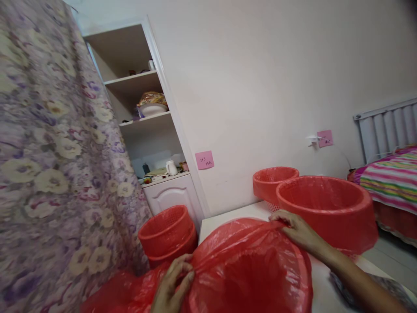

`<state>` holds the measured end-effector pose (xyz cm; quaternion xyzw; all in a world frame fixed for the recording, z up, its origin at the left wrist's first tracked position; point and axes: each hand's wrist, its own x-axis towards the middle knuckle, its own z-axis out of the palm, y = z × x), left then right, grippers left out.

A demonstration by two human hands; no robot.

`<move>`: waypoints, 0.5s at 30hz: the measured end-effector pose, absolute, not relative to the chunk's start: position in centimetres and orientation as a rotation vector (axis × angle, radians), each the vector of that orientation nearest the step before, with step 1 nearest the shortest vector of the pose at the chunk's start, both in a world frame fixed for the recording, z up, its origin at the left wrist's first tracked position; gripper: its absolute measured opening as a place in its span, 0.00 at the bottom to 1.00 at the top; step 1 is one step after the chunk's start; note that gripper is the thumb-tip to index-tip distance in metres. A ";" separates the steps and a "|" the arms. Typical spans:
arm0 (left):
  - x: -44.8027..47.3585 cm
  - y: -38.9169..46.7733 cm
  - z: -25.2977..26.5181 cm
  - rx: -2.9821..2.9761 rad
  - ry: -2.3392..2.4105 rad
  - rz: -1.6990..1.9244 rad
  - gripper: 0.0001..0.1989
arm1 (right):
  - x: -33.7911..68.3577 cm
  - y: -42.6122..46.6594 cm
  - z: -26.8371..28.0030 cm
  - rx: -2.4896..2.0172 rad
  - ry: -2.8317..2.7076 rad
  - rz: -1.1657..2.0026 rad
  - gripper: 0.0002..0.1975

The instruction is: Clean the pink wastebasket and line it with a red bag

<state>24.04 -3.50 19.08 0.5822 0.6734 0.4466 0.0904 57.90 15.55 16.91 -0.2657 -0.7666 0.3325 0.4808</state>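
Red plastic bag (247,269) pinched in both hands (174,284) — bin beneath hidden, bottom edge cropped.

Left hand (174,282), right hand (298,230) pinch red bag (247,265) rim.

Two lined red plastic baskets (325,208) crowded the white counter (224,219) behind the hands; bare counter lay open leftward. A floral purple curtain (58,152) seemingly closed the left side.

Home bedroom: bed (391,182), radiator (387,130), floral curtain (48,152), shelf alcove (143,117).
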 end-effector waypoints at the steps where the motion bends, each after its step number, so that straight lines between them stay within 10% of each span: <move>1: 24.0 -2.9 19.1 1.684 1.997 1.361 0.15 | 57.8 15.8 17.0 -0.661 -1.840 0.822 0.05; 15: 20.9 5.6 18.7 1.391 1.800 1.674 0.18 | 54.4 20.6 15.8 -0.686 -1.585 1.247 0.11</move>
